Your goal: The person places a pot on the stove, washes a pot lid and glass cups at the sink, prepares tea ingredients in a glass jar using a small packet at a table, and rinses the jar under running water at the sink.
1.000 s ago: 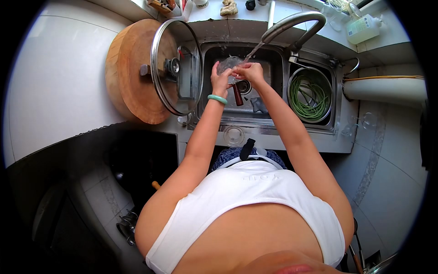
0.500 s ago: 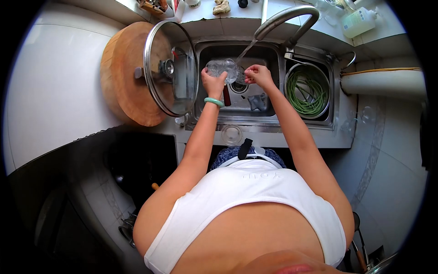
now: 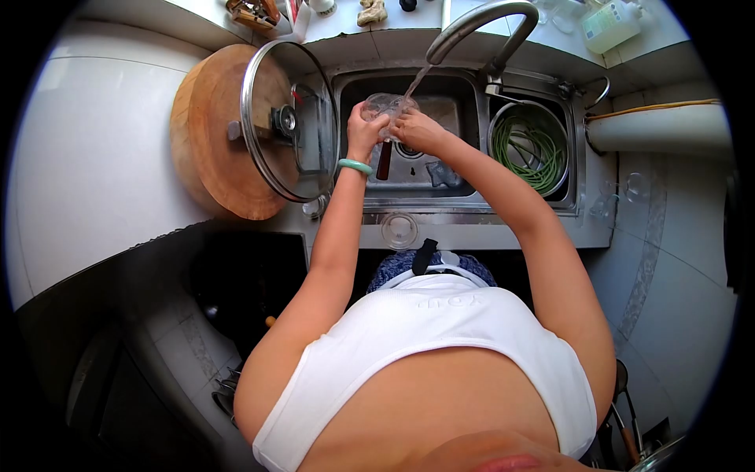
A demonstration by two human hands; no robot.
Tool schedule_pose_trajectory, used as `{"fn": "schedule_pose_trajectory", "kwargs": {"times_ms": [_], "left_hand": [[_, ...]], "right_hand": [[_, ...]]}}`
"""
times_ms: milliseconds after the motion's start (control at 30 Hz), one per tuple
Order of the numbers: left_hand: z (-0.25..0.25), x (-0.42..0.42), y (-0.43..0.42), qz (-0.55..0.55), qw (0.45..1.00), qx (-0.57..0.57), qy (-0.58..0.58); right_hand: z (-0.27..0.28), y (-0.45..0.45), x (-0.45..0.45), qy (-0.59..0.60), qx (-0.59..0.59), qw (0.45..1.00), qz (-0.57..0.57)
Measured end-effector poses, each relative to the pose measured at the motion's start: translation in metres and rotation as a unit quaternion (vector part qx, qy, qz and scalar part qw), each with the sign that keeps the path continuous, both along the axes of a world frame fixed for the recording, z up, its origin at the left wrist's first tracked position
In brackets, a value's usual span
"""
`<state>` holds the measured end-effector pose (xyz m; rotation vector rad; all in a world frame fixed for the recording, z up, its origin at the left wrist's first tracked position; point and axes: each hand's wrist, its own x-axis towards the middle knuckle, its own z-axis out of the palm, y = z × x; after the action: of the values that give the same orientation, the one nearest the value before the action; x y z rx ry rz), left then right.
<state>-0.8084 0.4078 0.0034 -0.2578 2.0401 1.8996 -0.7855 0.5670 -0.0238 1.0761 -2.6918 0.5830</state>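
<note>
My left hand point(image 3: 366, 132), with a green bangle at the wrist, grips a clear bowl point(image 3: 391, 103) by its left side above the sink point(image 3: 405, 201). Water from the curved faucet point(image 3: 480, 17) runs into the bowl. My right hand point(image 3: 422, 131) is curled at the bowl's right side; its fingertips, and anything in them, are hidden. Beneath the hands, a dark reddish-brown handle point(image 3: 384, 161) lies in the basin, its other end covered from view. A grey cloth point(image 3: 444, 175) rests on the basin floor near the drain.
In the right basin stands a metal pot point(image 3: 564, 135) with long green beans point(image 3: 531, 161). Left of the sink, a glass lid point(image 3: 303, 177) leans by a thick round wooden board point(image 3: 200, 141). A clear cup point(image 3: 399, 230) sits on the front edge. A bottle point(image 3: 611, 27) stands behind.
My right hand has moved left from beside the bowl to its side, where its fingers now overlap it. The bowl has shifted slightly up, and the water now falls into it.
</note>
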Motion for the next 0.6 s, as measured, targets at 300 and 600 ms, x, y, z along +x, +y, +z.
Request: {"fn": "schedule_pose_trajectory", "kwargs": {"times_ms": [300, 600], "left_hand": [[-0.039, -0.013, 0.009, 0.055, 0.994, -0.057, 0.079], [-0.038, -0.010, 0.017, 0.022, 0.999, -0.013, -0.019]], "right_hand": [[-0.002, -0.012, -0.009, -0.387, -0.130, 0.909, -0.086], [-0.008, 0.009, -0.002, -0.057, 0.183, 0.981, 0.036]]}}
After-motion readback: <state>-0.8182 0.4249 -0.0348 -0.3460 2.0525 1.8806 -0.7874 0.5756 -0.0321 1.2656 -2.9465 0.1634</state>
